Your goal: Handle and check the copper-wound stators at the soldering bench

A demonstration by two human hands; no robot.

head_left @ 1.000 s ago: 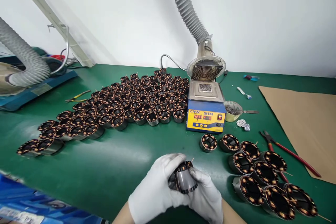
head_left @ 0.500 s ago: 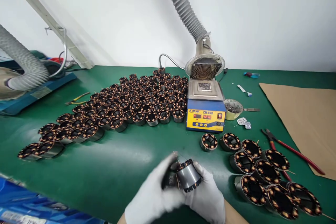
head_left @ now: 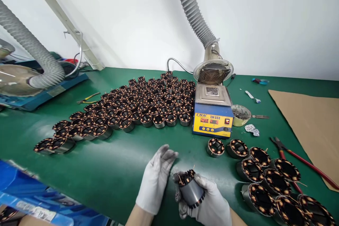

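My right hand [head_left: 209, 206] grasps the stator [head_left: 189, 189] at six o'clock over the desk [head_left: 111, 173], wire ends tilted up so I see them; my left hand [head_left: 157, 180] is released, fingers spread beside it

Both hands in white gloves, low and close together. Left hand [head_left: 156, 180] open, fingers [head_left: 166, 153] spread and pointing up and away. Right hand [head_left: 209, 203] curled shut, palm up, bare forearm behind.

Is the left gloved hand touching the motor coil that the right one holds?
Apart: the head view shows the left hand open beside the coil, green table between.
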